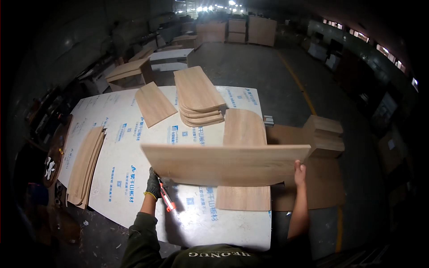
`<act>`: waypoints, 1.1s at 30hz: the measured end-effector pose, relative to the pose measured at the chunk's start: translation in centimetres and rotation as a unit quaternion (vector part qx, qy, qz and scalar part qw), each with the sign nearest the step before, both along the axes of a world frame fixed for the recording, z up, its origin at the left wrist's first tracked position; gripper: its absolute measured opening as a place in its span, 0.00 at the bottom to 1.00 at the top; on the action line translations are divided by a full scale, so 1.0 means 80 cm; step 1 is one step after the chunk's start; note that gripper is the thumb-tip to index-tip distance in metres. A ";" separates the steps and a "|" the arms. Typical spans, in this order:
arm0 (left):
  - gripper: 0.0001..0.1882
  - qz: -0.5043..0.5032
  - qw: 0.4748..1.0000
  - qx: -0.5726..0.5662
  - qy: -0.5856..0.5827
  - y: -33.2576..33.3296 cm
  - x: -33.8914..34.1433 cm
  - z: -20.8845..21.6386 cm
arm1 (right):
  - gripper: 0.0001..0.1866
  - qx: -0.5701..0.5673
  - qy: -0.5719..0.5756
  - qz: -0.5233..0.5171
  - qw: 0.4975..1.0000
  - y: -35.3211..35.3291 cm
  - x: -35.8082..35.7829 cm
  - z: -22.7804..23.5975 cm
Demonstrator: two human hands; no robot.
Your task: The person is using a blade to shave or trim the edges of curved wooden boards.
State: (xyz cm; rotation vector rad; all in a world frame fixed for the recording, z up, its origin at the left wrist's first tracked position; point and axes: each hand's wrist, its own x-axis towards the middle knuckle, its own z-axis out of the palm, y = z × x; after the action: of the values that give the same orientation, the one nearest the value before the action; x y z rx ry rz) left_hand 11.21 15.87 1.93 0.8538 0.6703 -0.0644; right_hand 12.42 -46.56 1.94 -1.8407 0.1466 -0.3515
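A long wood-grain board (228, 164) is held raised and tilted above the table, its long edge facing me. My right hand (300, 172), bare, grips its right end, thumb up against the edge. My left hand (153, 184), in a dark glove with a yellow cuff, is closed at the lower left corner. An orange-and-grey utility knife (167, 196) sticks out of the left hand toward me; the left fingers are partly hidden. Beneath the raised board lies another wood-grain panel (245, 127) with one rounded corner, flat on the white printed sheet (116, 156) covering the table.
A stack of round-cornered panels (199, 94) and a single panel (155, 104) lie at the far side. Narrow boards (85, 169) are stacked at the left edge. Right of the table are a brown sheet (321, 183) and stacked wood pieces (325, 136). Assembled cabinets (129, 73) stand behind.
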 end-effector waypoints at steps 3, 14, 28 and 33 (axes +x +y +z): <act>0.27 -0.093 0.995 0.044 0.007 0.045 -0.019 -0.039 | 0.22 0.068 -0.085 -0.121 0.987 0.054 0.012 -0.022; 0.15 -0.294 0.924 0.236 0.066 0.091 -0.037 0.026 | 0.39 0.505 0.214 0.170 0.819 0.107 -0.224 0.007; 0.09 -0.043 0.992 0.110 0.046 0.000 -0.101 -0.074 | 0.37 0.623 0.017 0.147 0.768 0.356 -0.005 0.031; 0.06 -0.063 0.989 0.125 0.048 0.014 -0.097 -0.080 | 0.31 0.618 0.004 0.180 0.765 0.455 0.131 0.066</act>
State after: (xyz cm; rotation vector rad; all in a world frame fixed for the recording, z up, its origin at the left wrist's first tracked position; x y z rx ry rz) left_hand 3.42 17.00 -4.46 1.1394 0.7231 -0.1392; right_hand 22.91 -10.14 7.25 -0.5100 0.0033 0.0653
